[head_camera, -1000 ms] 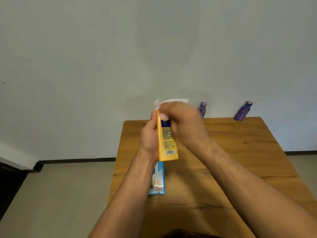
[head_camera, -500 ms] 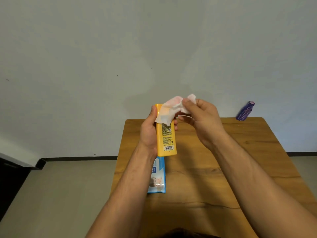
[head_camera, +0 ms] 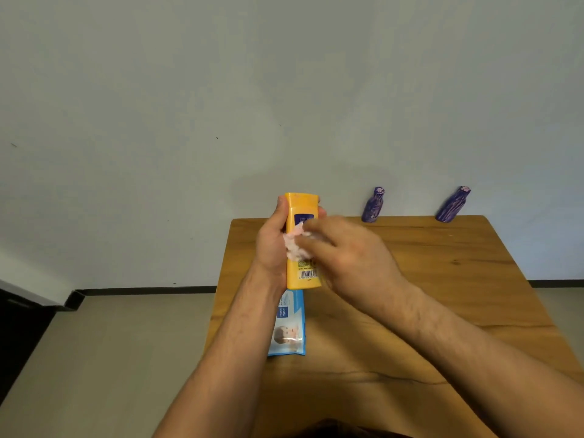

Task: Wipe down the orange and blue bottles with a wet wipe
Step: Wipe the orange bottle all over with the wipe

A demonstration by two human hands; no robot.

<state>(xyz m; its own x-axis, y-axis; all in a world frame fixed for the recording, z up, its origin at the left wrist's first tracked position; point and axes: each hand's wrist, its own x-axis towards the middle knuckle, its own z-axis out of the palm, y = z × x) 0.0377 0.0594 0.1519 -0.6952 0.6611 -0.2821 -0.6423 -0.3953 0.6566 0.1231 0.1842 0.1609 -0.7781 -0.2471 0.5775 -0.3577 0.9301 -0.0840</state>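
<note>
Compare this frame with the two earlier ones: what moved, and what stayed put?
The right hand has brought the wet wipe down from the top of the orange bottle onto the middle of its label side. The left hand still grips the bottle upright above the table. The wipes pack and the two purple bottles at the far edge have not moved.

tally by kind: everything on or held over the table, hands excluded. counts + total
orange bottle: 1
blue bottles: 2
wipe: 1
wipe pack: 1
total: 5
</note>
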